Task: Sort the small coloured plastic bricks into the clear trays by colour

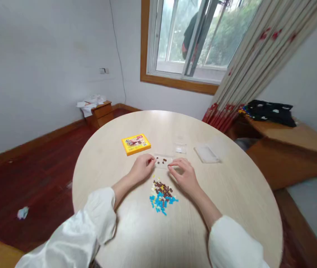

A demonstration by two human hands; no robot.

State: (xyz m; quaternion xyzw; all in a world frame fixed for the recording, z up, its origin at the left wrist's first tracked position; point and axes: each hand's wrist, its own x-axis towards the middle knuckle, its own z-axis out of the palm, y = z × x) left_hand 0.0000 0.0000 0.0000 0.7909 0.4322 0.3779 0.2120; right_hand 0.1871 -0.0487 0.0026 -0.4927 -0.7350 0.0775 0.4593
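Rnd tbl [231, 193]: L hand [143, 166], R hand [185, 175] at clear tray [161, 160], fingers narrow, hold unclear.

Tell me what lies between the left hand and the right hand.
The head view shows a clear plate with a few small brown pieces on it between the left hand and the right hand.

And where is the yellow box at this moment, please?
In the head view, the yellow box lies on the round table, just beyond the left hand and left of the clear plate with brown pieces.
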